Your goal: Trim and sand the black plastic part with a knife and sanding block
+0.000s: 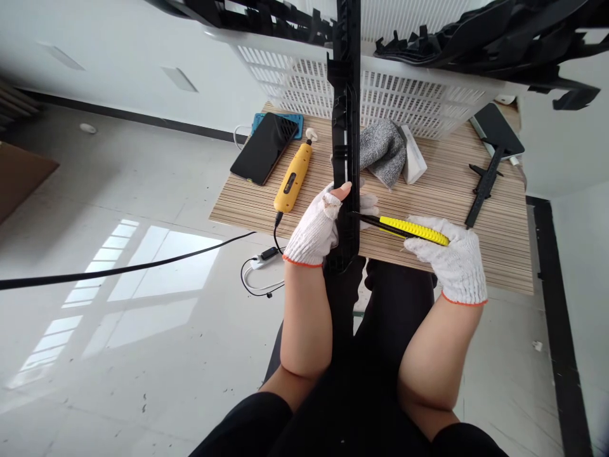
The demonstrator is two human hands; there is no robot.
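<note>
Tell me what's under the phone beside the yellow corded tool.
Under the far end of the phone, a blue object peeks out; the rest beneath is covered from view.

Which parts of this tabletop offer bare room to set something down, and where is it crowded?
Bare wood-grain tabletop shows between the white box and caliper, and right of the right hand, toward the front corner. The left is crowded: smartphone and yellow rotary tool leave little room beside the black plastic strip.

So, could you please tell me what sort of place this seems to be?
Probably a small workshop: a yellow power tool and a black caliper lie on the table, near a white crate with black molded parts across it.
</note>
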